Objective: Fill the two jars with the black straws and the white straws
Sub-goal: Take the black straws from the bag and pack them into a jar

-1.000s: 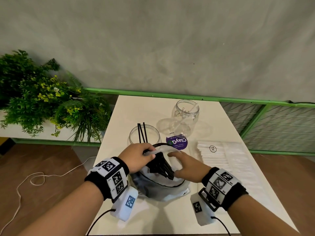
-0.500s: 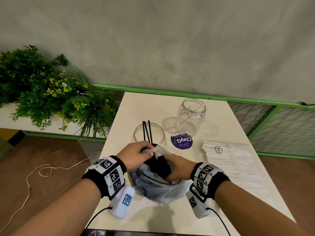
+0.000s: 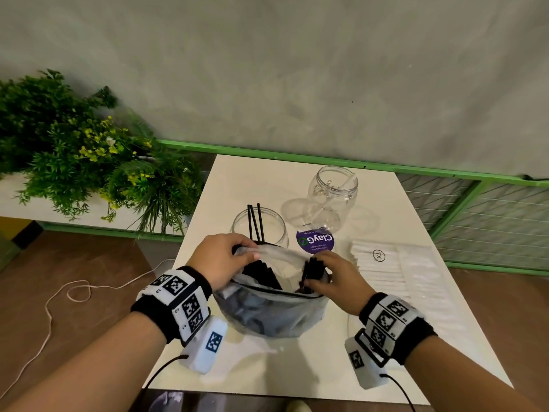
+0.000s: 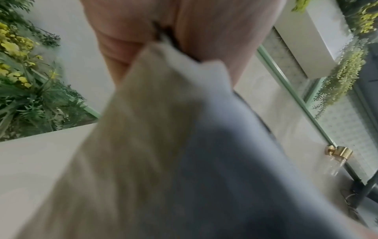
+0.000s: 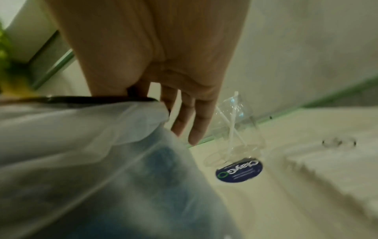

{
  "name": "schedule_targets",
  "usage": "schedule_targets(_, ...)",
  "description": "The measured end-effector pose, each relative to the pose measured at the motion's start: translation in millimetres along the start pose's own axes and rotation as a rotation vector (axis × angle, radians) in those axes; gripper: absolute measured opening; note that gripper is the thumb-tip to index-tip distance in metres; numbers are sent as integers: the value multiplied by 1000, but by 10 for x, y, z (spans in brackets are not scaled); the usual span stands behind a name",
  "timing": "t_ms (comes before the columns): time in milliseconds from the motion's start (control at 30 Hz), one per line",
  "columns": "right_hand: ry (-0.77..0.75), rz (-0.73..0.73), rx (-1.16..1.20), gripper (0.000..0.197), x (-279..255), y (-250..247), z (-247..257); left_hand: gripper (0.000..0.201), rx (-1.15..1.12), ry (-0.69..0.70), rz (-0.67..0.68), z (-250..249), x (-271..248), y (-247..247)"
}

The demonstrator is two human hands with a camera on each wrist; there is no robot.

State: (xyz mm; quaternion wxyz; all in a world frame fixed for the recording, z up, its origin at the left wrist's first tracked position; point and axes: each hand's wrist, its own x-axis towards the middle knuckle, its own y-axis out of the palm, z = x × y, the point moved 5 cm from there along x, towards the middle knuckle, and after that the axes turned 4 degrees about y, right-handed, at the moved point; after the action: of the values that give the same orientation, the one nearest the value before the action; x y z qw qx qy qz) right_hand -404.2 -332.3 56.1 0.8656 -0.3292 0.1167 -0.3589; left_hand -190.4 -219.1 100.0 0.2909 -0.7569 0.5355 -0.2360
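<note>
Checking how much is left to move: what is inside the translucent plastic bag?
Black straws show at the mouth of the translucent plastic bag; the right hand pinches some. Deeper contents are only dark blurs.

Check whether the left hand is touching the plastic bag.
Touching. In the head view the left hand pinches the rim of the plastic bag, fingers curled over its edge; the left wrist view shows the bag's edge caught between the fingers.
</note>
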Motion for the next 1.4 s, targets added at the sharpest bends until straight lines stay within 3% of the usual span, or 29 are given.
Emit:
schedule_targets(133,75,142,-181,28,-43,53,-149,27,-19,-50,155,-19,-26,78)
schedule_targets(267,83,259,-209,60,-93,59,-99,28,-34,-46,129,4,-18,87)
schedule_targets(333,9,211,-243,70,-102,69,28,28,-87,-61,95,31,-6,104)
schedule_targets(467,-267,-79,-512,60,-111,142,493,31,-216,-97,119,85,24,174)
schedule_targets(567,-343,-88,-633,63,-78,243,632,28,-270,-135,147,109,29,192)
schedule_targets(733,-157,57,-654,77,-26,260,450,29,-358,-218,240,108,19,290)
schedule_targets(867,-39,244,-450,88,-17,304,339,40,-481,-274,290,73,8,385)
schedule_targets(967,-117,186,-399,84,-33,325,369,46,-520,-286,297,49,29,419)
schedule_targets(1100,-423,72,-527,78,-102,371,533,49,-570,-295,271,77,36,374)
schedule_targets(1200,-520,120,-582,68,-89,455,550,47,-532,-276,270,73,29,306)
schedule_targets(1267,-489,89,-527,56,-8,429,539,32,-457,-186,234,-13,31,207)
schedule_targets(1333,-434,61,-493,50,74,386,498,17,-246,-60,191,-158,-14,36)
schedule_targets(1400,-386,60,-476,49,128,373,444,37,-8,36,262,-284,-115,-83)
